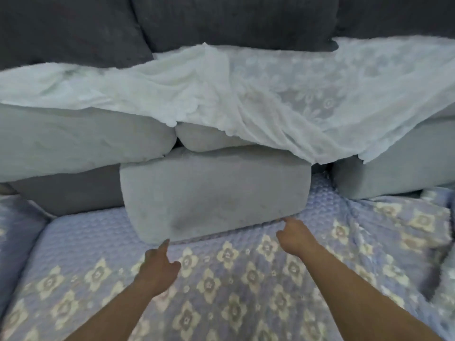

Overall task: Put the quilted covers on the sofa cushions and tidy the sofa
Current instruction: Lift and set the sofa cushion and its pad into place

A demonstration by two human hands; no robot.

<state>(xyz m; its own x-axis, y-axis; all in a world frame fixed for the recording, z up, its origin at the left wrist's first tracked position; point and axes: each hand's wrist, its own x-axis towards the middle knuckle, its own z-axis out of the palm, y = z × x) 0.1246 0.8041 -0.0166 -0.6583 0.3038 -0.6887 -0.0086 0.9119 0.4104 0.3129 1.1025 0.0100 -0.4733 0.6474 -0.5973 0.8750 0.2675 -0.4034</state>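
grey foam-like cushion (214, 193) sits on the lilac quilted cover (221, 286) with its flower pattern, which is spread over the sofa seat. both hands reach toward the cushion's lower front edge: the left hand (157, 267) has its index finger pointed out at the left bottom corner, the other fingers curled and holding nothing; the right hand (295, 237) does the same at the right bottom corner. more grey cushions (81, 141) are stacked behind, under a pale lace sheet (283, 99). dark back cushions (234, 20) stand along the rear.
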